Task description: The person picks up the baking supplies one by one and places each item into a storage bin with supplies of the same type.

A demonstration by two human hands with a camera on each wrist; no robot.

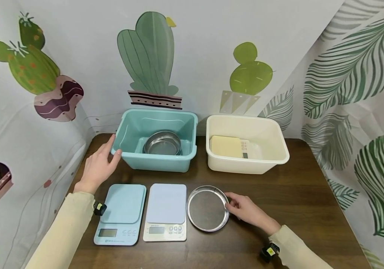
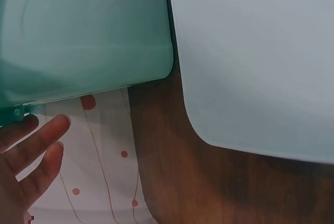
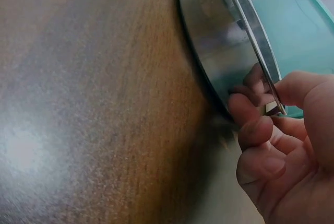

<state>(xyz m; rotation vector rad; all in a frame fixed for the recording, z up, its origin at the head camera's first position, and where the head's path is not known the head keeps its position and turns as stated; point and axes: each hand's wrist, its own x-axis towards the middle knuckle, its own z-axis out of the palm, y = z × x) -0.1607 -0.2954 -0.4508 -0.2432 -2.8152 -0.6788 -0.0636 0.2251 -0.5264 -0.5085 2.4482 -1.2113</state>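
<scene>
Sieve (image 1: 208,208): lay at lower centre of the head view, mesh facing up, just right of the white scale (image 1: 166,203); couldn't tell whether the two touched.
Right hand (image 1: 244,210): pinched the sieve's right side, thumb at the rim, fingers curled against the outer wall.
Left hand (image 1: 98,164): fingers spread at the left end of the teal bin (image 1: 155,164), left of centre; couldn't tell how firmly they bore on the rim.
Grip risk: hold was one-sided on a thin, smooth-looking metal rim. A lift from there could have dipped the far side, letting the sieve twist or slip.
Scale risk: hardly any gap showed. A leftward slide or drooping far edge could have knocked the white scale, maybe into the blue scale (image 1: 123,203) at lower left.
Bin risk: left hand was at one end only. An uneven push could have skewed the bin and shifted the round metalware (image 1: 162,145) inside.
Cream bin (image 1: 242,165): sat right of centre, yellow scale (image 1: 226,145) in its left part. Looked low risk, barring a wide swing of the sieve.
</scene>
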